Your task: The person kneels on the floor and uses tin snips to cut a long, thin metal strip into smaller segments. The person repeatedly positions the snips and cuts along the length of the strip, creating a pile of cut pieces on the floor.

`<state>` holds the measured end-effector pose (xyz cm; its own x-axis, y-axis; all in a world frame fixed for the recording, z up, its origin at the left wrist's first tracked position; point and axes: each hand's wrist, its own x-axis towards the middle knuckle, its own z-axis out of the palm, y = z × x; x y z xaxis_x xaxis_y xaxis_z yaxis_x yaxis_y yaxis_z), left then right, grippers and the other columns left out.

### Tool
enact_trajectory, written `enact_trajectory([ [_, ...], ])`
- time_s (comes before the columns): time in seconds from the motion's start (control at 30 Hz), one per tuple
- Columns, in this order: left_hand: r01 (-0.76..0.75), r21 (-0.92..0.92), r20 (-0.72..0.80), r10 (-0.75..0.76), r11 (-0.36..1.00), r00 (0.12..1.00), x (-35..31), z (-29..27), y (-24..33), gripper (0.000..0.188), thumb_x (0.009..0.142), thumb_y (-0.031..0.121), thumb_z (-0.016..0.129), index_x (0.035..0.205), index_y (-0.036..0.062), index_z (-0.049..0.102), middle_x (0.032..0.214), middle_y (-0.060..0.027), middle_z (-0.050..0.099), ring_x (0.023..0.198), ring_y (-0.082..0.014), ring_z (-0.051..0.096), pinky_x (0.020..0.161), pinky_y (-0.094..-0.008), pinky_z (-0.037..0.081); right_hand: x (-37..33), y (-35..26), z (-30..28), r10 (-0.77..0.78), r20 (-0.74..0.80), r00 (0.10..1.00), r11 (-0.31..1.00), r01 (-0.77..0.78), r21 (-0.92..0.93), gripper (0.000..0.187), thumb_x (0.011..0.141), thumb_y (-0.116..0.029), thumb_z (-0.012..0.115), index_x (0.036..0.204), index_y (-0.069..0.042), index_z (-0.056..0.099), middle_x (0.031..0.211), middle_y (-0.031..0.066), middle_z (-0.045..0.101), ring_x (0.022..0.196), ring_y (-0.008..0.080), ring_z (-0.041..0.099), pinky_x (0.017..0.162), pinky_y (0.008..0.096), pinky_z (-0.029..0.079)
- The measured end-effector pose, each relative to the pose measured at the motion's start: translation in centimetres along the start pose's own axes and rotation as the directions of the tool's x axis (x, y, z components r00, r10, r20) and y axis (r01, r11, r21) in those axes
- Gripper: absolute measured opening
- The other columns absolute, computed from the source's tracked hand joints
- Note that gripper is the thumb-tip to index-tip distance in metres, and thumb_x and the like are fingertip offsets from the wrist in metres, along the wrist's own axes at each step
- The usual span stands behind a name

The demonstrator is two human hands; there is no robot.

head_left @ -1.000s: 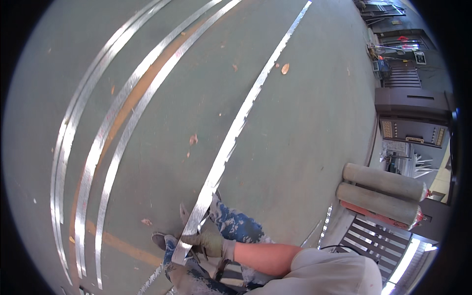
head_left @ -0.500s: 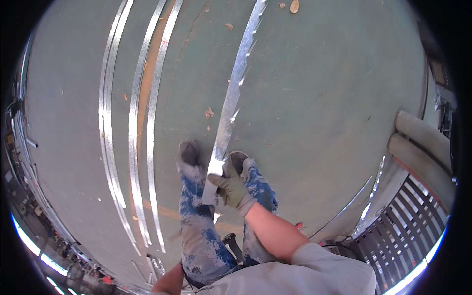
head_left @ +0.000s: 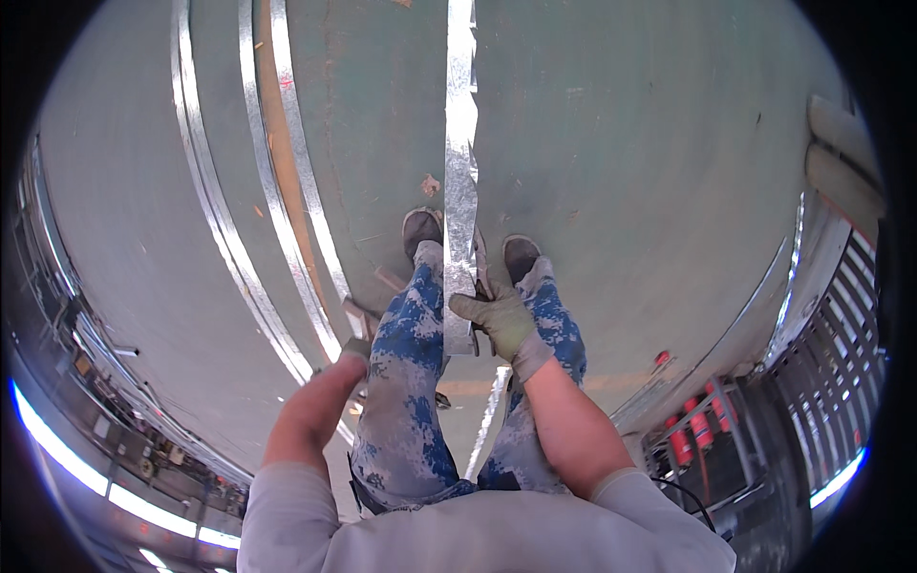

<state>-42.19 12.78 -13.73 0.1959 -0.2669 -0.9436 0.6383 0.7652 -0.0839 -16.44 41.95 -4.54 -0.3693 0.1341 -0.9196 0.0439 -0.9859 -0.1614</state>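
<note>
My right hand [head_left: 499,320], in a grey-green work glove, grips the near end of a long shiny sheet-metal strip [head_left: 460,143]. Its thumb lies across the strip's face. The strip runs away from me between my shoes, and its right edge is jagged. A narrow grey-brown piece [head_left: 480,260] shows beside the strip just beyond that hand; I cannot tell what it is. Low at my left knee is my gloved left hand [head_left: 356,348], closed, its fingers partly hidden. A blurred brownish piece [head_left: 359,318] sticks out from it, its kind unclear.
Several long metal strips [head_left: 201,162] lie on the green-grey floor [head_left: 650,191] at the left, beside a brown band [head_left: 284,153]. At the right are a slatted metal frame [head_left: 831,334], rolls [head_left: 841,172] and red cylinders [head_left: 700,425] in a rack. Cluttered stock lines the left rim.
My view has turned, so the held strip now runs nearly straight ahead. My left arm has come forward into view beside the left knee. My right hand still grips the strip.
</note>
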Motion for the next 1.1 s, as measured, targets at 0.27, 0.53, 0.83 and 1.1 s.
enact_trajectory([
  [0.27, 0.054, 0.239, 0.037, -0.065, 0.970, 0.997, -0.3, -8.2, -0.5, 0.040, 0.095, 0.023, 0.070, 0.130, 0.0036, 0.068, 0.120, -0.0119, 0.074, 0.114, -0.0232, 0.069, 0.099, -0.0349, 0.053, 1.1, 4.2, -2.3, -0.144, -0.100, 0.985, 0.984, 0.153, 0.091, 0.026, 0.092, -0.009, 0.080, 0.117, -0.006, 0.073, 0.098, -0.0023, 0.071, 0.084, 0.0092, 0.062, 0.073, 0.0278, 0.050],
  [0.53, 0.097, 0.395, -0.011, -0.101, 0.914, 0.995, 0.2, -11.4, -0.8, 0.040, 0.095, 0.022, 0.070, 0.131, 0.0036, 0.068, 0.120, -0.0116, 0.074, 0.115, -0.0233, 0.069, 0.100, -0.0349, 0.053, 4.1, 6.1, -5.0, -0.227, -0.122, 0.966, 0.967, 0.239, 0.091, 0.019, 0.089, -0.009, 0.082, 0.106, -0.005, 0.074, 0.088, -0.0014, 0.070, 0.075, 0.0096, 0.062, 0.069, 0.0281, 0.051],
  [0.83, -0.034, 0.658, -0.061, 0.099, 0.752, 0.993, 3.1, -15.1, 3.7, 0.041, 0.096, 0.021, 0.070, 0.132, 0.0036, 0.067, 0.121, -0.0111, 0.074, 0.115, -0.0235, 0.069, 0.100, -0.0349, 0.053, 7.1, 7.3, -9.6, -0.404, -0.011, 0.915, 0.908, 0.402, 0.115, 0.023, 0.088, -0.012, 0.083, 0.107, -0.003, 0.073, 0.088, 0.0003, 0.070, 0.073, 0.0111, 0.062, 0.068, 0.0290, 0.051],
  [1.1, -0.607, -0.477, -0.079, 0.656, 0.636, 0.750, -5.5, -16.1, 27.3, 0.053, 0.102, 0.024, 0.067, 0.148, 0.0017, 0.051, 0.132, -0.0153, 0.067, 0.120, -0.0300, 0.067, 0.105, -0.0415, 0.055, 3.5, 7.3, -12.2, -0.496, -0.109, 0.861, 0.834, 0.508, 0.213, 0.027, 0.088, -0.007, 0.080, 0.112, 0.002, 0.071, 0.096, 0.0069, 0.074, 0.079, 0.0154, 0.069, 0.075, 0.0311, 0.056],
])
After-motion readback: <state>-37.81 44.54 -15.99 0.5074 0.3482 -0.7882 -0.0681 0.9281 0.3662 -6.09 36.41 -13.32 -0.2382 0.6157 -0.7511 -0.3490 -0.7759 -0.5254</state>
